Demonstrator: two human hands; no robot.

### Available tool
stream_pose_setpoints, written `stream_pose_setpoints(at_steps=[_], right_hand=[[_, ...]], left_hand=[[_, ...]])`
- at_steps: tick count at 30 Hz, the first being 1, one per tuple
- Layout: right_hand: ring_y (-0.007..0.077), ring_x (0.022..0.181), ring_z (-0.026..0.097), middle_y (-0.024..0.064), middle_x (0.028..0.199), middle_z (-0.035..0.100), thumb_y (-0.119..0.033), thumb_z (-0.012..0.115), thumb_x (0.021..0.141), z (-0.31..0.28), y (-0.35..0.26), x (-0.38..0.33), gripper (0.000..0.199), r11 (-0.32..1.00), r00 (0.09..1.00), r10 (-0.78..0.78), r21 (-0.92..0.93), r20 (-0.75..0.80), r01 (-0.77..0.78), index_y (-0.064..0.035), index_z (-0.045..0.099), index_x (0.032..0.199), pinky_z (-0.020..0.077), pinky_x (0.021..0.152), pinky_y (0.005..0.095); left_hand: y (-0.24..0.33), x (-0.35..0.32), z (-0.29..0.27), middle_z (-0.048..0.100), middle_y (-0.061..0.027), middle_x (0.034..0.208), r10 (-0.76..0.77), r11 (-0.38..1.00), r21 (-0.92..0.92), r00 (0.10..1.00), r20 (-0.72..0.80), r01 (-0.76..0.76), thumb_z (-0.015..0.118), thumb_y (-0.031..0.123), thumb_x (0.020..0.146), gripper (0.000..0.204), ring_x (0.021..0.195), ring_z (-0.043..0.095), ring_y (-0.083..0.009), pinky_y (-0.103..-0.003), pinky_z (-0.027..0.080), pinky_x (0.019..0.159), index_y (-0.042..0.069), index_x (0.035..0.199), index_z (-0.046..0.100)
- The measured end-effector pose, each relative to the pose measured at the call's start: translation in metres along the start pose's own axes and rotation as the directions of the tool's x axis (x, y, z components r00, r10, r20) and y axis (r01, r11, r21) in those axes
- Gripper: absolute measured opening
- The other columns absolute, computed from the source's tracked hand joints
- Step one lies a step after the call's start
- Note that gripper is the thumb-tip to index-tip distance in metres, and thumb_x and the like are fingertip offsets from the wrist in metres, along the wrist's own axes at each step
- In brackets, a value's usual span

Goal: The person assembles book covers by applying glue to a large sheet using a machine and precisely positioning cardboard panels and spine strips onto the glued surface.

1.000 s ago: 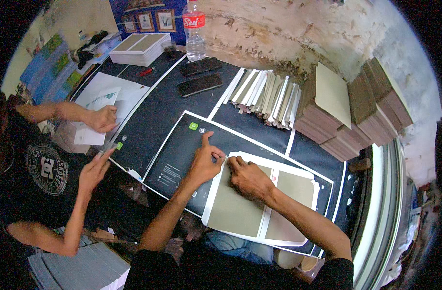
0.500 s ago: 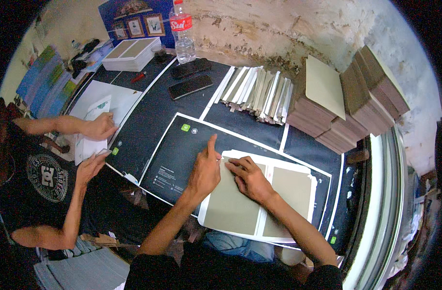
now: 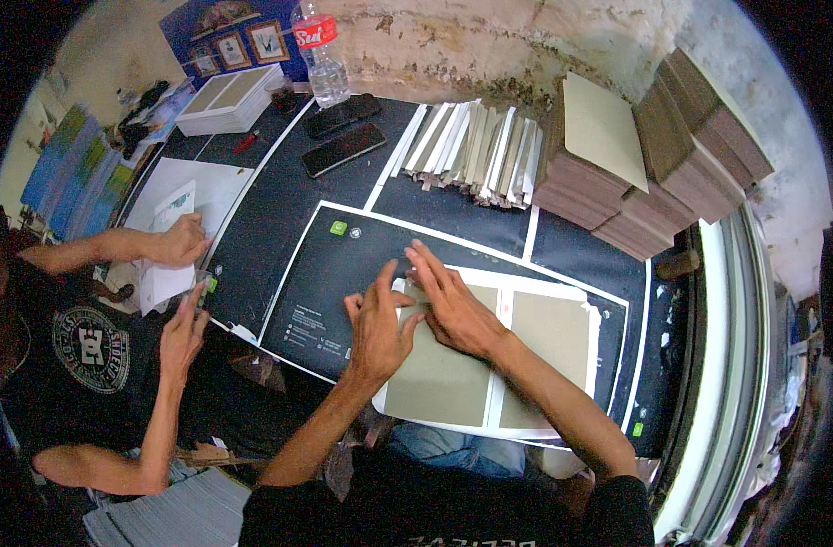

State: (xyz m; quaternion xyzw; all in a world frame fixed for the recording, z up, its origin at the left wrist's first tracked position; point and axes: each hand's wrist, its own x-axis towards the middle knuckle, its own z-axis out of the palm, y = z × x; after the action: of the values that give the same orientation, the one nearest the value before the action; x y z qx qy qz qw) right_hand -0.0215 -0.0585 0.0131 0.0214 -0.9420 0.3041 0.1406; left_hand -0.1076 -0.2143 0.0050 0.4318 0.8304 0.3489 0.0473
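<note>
Hands press flat, left hand [image 3: 377, 330] and right hand [image 3: 453, 308] open and holding nothing, on the left grey board [image 3: 439, 378], which lies beside the right board [image 3: 549, 342] on the black sheet [image 3: 344, 273], edges not yet folded.

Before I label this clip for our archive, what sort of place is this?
Probably a small bookbinding or print-finishing workshop: stacks of grey board by a rough wall, a row of folded paper strips, and both hands, left hand and right hand, pressing a grey board panel onto a printed sheet.
</note>
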Motion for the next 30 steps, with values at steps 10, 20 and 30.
stream_pose_setpoints(at_steps=[10,20,30], right_hand=[[0.0398,0.125,0.049,0.0239,0.156,0.027,-0.006,0.061,0.083,0.012,0.004,-0.005,0.092,0.972,0.999,0.038,-0.233,0.027,-0.031,-0.0044,0.007,0.157,0.0360,0.108,0.0510],[0.0369,0.133,0.044,0.0208,0.163,0.017,-0.009,0.062,0.085,0.010,0.004,-0.004,0.092,0.966,0.993,0.001,-0.258,0.115,0.029,-0.0038,0.006,0.158,0.0334,0.107,0.0586],[0.0320,0.140,0.040,0.0156,0.163,0.022,-0.011,0.063,0.085,0.016,0.007,-0.012,0.094,0.948,0.993,-0.105,-0.296,0.048,0.114,-0.0030,0.003,0.157,0.0352,0.105,0.0561]], left_hand=[[-0.007,-0.067,-0.018,0.058,-0.0054,0.096,-0.254,0.956,-0.232,0.908,-0.334,0.182,0.075,0.007,0.082,0.062,0.089,0.052,-0.0189,-0.038,0.034,0.092,0.003,0.135,0.043],[-0.006,-0.122,-0.015,0.042,-0.0001,0.084,-0.631,0.742,-0.593,0.625,-0.460,0.312,0.069,0.011,0.094,0.027,0.080,0.042,-0.0102,-0.026,0.034,0.073,0.005,0.103,0.044],[-0.009,-0.178,0.010,0.064,-0.0084,0.103,-0.666,-0.107,-0.894,0.636,0.390,0.436,0.050,0.046,0.101,0.041,0.098,0.061,-0.0202,-0.036,0.046,0.090,0.008,0.116,0.056]])
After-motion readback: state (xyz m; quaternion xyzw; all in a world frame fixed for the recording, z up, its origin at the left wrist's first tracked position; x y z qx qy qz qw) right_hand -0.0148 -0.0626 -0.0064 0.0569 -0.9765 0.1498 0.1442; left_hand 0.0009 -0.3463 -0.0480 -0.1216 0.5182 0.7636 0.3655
